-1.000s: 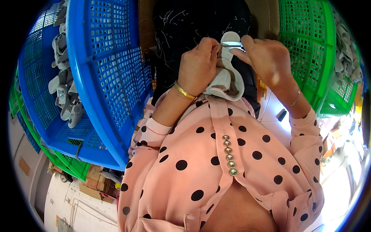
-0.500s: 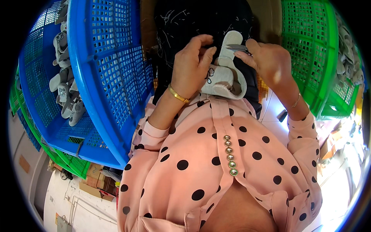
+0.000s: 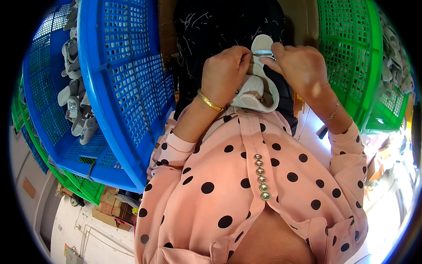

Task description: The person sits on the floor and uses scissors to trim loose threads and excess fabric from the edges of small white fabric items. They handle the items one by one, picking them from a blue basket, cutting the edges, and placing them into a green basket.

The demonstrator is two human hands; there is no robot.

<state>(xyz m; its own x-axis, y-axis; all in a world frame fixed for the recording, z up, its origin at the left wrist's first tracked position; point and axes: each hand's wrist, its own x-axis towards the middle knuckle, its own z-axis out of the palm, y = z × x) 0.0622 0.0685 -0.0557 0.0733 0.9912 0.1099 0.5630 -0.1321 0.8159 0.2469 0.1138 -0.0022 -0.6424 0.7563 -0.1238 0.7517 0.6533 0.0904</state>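
Observation:
A pale grey cloth shoe upper [image 3: 255, 88] lies on my lap against my blouse, its rounded tongue-like end pointing away from me. My left hand [image 3: 225, 75] is closed in a pinch at the left edge of this upper; what is between the fingertips is too small to make out. From the right, my right hand [image 3: 303, 70] grips a small pair of metal thread snips [image 3: 263, 53]. Their blades lie across the narrow part of the upper, with the tips close to my left fingertips. My left hand covers part of the upper.
A large blue plastic basket [image 3: 94, 83] stands at my left with several grey shoe uppers [image 3: 79, 116] beyond its near wall. On my right is a green basket [image 3: 347, 57] beside more grey uppers [image 3: 393, 66]. Loose thread ends [image 3: 193, 20] lie on the dark cloth over my lap.
My left hand has moved right and closed its fingers at the upper's edge. The snips have shifted slightly left, so their tips now meet my left fingertips.

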